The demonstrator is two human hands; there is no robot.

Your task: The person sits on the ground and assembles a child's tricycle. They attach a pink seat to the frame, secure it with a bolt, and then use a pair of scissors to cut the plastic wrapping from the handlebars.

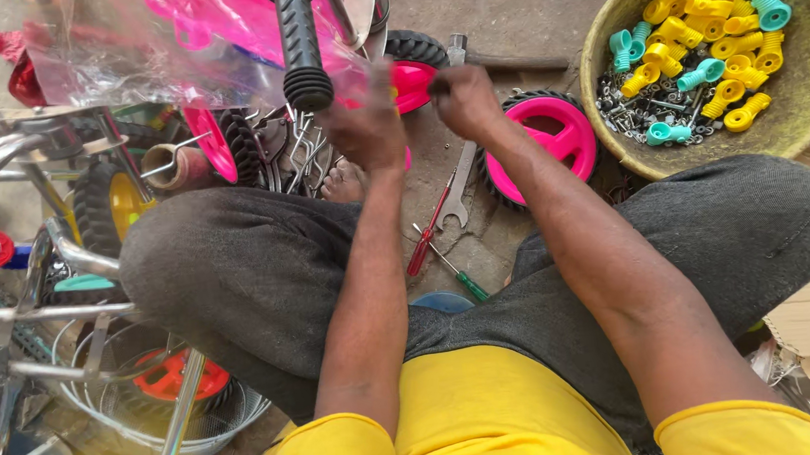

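While blurred by motion, left hand (370, 130) and right hand (464, 100) close together over pink wheel (409, 77), fingers curled, grip unclear. Just below fingers: spanner (460, 184), screwdrivers (428, 237). Right of them: bowl (802, 124) of caps, within reach.

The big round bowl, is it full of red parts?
No, the bowl holds yellow parts and teal parts, with small metal bits beneath them.
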